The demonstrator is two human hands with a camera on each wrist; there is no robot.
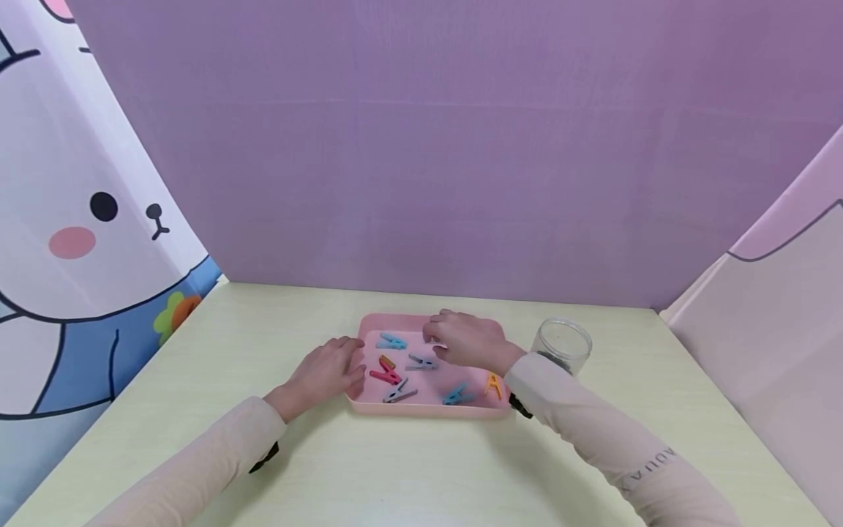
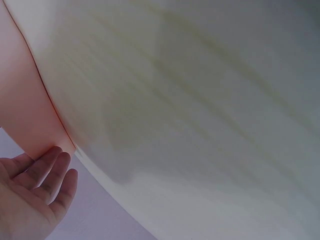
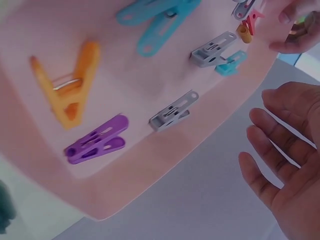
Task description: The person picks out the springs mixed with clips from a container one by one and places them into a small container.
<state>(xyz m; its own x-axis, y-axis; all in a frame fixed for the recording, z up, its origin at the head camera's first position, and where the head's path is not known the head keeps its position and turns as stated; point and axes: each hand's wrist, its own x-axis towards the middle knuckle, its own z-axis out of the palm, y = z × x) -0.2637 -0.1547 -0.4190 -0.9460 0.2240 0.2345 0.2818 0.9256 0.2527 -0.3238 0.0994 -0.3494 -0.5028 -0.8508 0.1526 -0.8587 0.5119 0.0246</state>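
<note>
A shallow pink tray (image 1: 428,411) on the table holds several clothespins. Among them are a light blue clothespin (image 1: 391,342), a red clothespin (image 1: 387,375), a teal clothespin (image 1: 456,395) and an orange clothespin (image 1: 493,384). My left hand (image 1: 327,372) is at the tray's left rim, its fingertips right against the wall. Over the far right part of the tray hovers my right hand (image 1: 466,340), fingers loosely bent and holding nothing. In the right wrist view a purple clothespin (image 3: 97,140) and a grey clothespin (image 3: 175,111) lie in the tray near that hand.
A clear round jar (image 1: 563,340) with dark contents stands on the table just right of the tray, behind the right forearm. Beyond the table's back edge hangs a purple cloth (image 1: 421,161). A cartoon-printed cloth (image 1: 85,293) borders the left side.
</note>
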